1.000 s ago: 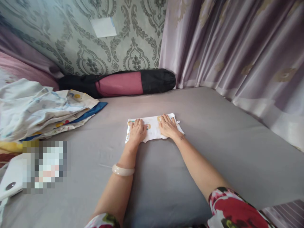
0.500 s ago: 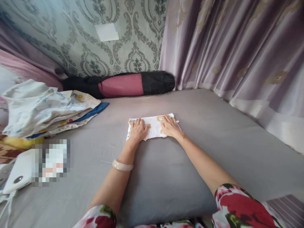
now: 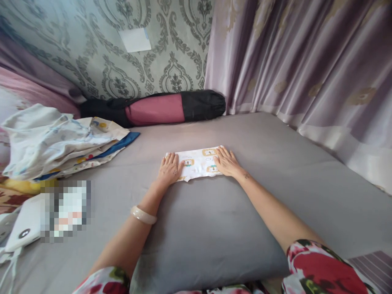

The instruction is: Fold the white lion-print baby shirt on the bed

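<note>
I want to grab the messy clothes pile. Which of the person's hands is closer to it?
Left. The left hand lies flat on the folded cloth's end nearer the clothes pile; the right hand presses the cloth's far end.

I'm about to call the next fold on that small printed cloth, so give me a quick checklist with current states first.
1. Left hand flat on the folded cloth, at its left end: ok.
2. Right hand flat on its right end: ok.
3. Cloth lies flat on the grey sheet, middle uncovered: ok.
4. Near edge straight: not ok, ragged near the left hand.
5. Sheet around the cloth free of other things: ok; the laundry pile lies well to the left.
6. Layers aligned underneath: cannot tell.
</note>
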Tool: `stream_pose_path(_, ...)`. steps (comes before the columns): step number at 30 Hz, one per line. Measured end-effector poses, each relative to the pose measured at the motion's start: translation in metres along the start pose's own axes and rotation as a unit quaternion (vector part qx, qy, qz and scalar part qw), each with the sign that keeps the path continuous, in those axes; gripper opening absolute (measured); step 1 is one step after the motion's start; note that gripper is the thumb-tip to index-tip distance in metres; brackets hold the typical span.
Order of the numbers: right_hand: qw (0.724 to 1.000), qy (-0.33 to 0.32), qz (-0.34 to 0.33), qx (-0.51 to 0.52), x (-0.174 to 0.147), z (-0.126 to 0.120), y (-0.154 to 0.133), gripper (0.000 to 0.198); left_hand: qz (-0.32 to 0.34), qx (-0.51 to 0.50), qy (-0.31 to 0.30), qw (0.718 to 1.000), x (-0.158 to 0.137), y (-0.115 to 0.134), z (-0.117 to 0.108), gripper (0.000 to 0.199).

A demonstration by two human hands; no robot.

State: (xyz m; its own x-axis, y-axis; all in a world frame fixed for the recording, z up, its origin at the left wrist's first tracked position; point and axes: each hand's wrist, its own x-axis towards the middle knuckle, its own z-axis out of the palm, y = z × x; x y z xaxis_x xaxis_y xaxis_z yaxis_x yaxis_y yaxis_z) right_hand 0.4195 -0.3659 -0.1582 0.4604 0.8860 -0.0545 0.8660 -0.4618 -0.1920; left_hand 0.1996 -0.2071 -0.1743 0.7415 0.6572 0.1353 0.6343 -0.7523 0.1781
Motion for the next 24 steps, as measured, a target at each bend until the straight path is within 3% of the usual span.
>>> stream_pose_path(8,1.000,-0.009,0.003,0.023,0.001,-0.003,0.001,0.063,-0.005,-0.038,0.012,0.999,0.004,-0.005,0.005,0.054)
stream_pose_path(12,0.987,0.003,0.026,0.161,0.006,-0.014,0.011,0.058,-0.010,-0.135,0.034,0.990,0.006,-0.015,0.000,0.046)
stream_pose_path(15,0.952,0.057,0.085,0.290,0.012,-0.025,0.026,0.052,-0.050,-0.178,0.087,0.979,0.005,-0.027,-0.011,0.042)
stream_pose_path(18,0.937,0.084,0.150,0.305,0.015,-0.034,0.041,0.039,-0.136,-0.136,0.113,0.975,0.002,-0.039,-0.023,0.038)
stream_pose_path(21,0.942,0.059,0.191,0.270,0.014,-0.037,0.049,0.030,-0.203,-0.089,0.056,0.973,0.000,-0.044,-0.033,0.036)
stream_pose_path(24,0.946,0.045,0.204,0.247,0.012,-0.035,0.049,0.026,-0.227,-0.075,-0.008,0.971,-0.001,-0.042,-0.039,0.035)
